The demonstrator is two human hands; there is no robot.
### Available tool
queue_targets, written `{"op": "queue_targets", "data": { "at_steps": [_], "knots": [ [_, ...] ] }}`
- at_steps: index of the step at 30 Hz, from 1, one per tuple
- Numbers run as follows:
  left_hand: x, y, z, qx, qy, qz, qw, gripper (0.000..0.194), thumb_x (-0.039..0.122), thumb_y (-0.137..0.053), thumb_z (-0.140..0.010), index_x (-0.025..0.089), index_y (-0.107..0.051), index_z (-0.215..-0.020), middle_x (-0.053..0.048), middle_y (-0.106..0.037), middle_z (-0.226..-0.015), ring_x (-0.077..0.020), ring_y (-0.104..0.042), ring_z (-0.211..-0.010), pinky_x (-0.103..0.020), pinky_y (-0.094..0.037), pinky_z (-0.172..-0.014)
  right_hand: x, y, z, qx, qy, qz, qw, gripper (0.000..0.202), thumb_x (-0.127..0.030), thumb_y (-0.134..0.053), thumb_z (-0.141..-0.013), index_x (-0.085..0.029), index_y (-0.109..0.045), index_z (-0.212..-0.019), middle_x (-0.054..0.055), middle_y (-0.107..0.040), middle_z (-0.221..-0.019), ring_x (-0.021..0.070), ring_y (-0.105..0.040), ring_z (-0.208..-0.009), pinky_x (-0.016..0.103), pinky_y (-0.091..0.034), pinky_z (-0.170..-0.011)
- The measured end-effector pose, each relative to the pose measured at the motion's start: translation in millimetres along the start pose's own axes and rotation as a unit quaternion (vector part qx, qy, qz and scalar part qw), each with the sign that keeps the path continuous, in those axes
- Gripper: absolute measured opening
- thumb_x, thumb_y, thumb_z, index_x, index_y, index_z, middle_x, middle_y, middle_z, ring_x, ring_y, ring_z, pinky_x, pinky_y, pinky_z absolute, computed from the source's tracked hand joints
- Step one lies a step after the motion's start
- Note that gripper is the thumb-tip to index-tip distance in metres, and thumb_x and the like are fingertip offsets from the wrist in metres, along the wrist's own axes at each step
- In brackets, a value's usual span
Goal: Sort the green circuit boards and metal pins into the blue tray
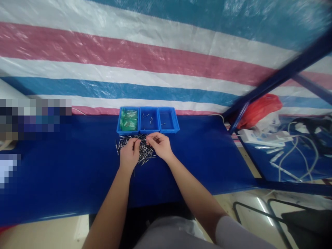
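My left hand (130, 154) is over the left part of a pile of thin black and silver metal pins (145, 154), its thumb and fingertips pinched together. Facing it from the right, my right hand (161, 146) also pinches, with its fingertips close to the left ones. Anything between the fingers is too small to make out. Just behind the pile three blue bins stand side by side. Green-wrapped packets (129, 119) fill the left bin (119, 126). A few pins lie in the middle bin (149, 130), and one lies in the right bin (169, 131).
The blue table (70, 173) runs up to a striped plastic sheet (145, 62). To the right stand a dark blue metal frame (272, 74), a red plastic bag (261, 109) and a white power strip (264, 137) with loose cables. A black chair frame (254, 207) is below right.
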State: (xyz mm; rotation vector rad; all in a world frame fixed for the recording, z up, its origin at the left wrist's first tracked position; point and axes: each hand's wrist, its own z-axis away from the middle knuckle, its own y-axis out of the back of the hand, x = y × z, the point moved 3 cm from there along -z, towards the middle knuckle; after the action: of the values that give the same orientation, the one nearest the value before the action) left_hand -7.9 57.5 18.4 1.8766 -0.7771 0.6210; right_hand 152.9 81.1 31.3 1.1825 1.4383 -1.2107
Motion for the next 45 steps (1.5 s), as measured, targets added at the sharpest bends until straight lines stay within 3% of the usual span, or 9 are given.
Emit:
{"op": "queue_targets", "data": {
  "at_steps": [7, 15, 21, 30, 37, 45],
  "knots": [
    [6.0, 2.9, 0.5, 0.008, 0.001, 0.008, 1.0, 0.027, 0.041, -0.051, -0.096, 0.021, -0.067, -0.102, 0.001, -0.069, -0.073, -0.0105, -0.064, -0.065, -0.021, -0.047, -0.069, 1.8, 1.7, -1.0, 0.003, -0.003, -0.002, 1.0, 0.03, -0.048, -0.076, -0.078, -0.019, -0.069, -0.083, 0.001, -0.069, -0.066, 0.0129, -0.064, -0.061, 0.027, -0.055, -0.063],
    [7.9, 1.4, 1.3, 0.022, -0.013, 0.017, 1.0, 0.023, 0.04, -0.057, -0.092, 0.023, -0.066, -0.105, 0.006, -0.059, -0.061, -0.0075, -0.054, -0.052, -0.019, -0.043, -0.061, 3.6, 3.2, -2.2, 0.018, -0.002, 0.007, 1.0, 0.032, -0.051, -0.075, -0.078, -0.02, -0.069, -0.083, 0.002, -0.069, -0.068, 0.0138, -0.064, -0.061, 0.028, -0.055, -0.063],
    [2.5, 0.4, 0.5, 0.014, -0.015, 0.001, 1.0, 0.025, 0.04, -0.052, -0.095, 0.022, -0.067, -0.103, 0.0, -0.071, -0.079, -0.0107, -0.066, -0.069, -0.021, -0.047, -0.07, 5.0, 2.6, -1.9, 0.014, -0.002, 0.004, 1.0, 0.032, -0.05, -0.075, -0.078, -0.019, -0.069, -0.083, 0.001, -0.069, -0.067, 0.0136, -0.064, -0.061, 0.028, -0.055, -0.064],
    [5.2, 1.9, 0.3, 0.014, -0.007, 0.002, 1.0, 0.025, 0.041, -0.052, -0.095, 0.021, -0.068, -0.097, 0.001, -0.069, -0.072, -0.0111, -0.065, -0.066, -0.021, -0.046, -0.067, 4.6, 2.9, -2.3, 0.009, 0.002, 0.009, 1.0, 0.031, -0.049, -0.075, -0.078, -0.02, -0.069, -0.083, 0.001, -0.069, -0.067, 0.014, -0.064, -0.061, 0.029, -0.055, -0.064],
    [8.4, 1.0, 1.4, 0.017, -0.012, 0.017, 1.0, 0.024, 0.041, -0.057, -0.092, 0.022, -0.066, -0.104, 0.006, -0.058, -0.061, -0.0082, -0.053, -0.052, -0.02, -0.043, -0.059, 3.0, 2.9, -2.3, 0.01, 0.001, 0.01, 1.0, 0.031, -0.05, -0.075, -0.079, -0.02, -0.069, -0.083, 0.001, -0.069, -0.067, 0.014, -0.064, -0.061, 0.029, -0.055, -0.064],
    [2.6, 0.2, -0.7, 0.01, 0.004, -0.002, 1.0, 0.026, 0.041, -0.051, -0.095, 0.021, -0.065, -0.104, 0.002, -0.067, -0.07, -0.0115, -0.063, -0.063, -0.023, -0.046, -0.068, 3.1, 1.9, -1.7, 0.007, -0.002, 0.007, 1.0, 0.031, -0.049, -0.075, -0.078, -0.02, -0.069, -0.083, 0.001, -0.069, -0.067, 0.0141, -0.064, -0.061, 0.029, -0.055, -0.064]
  ]
}}
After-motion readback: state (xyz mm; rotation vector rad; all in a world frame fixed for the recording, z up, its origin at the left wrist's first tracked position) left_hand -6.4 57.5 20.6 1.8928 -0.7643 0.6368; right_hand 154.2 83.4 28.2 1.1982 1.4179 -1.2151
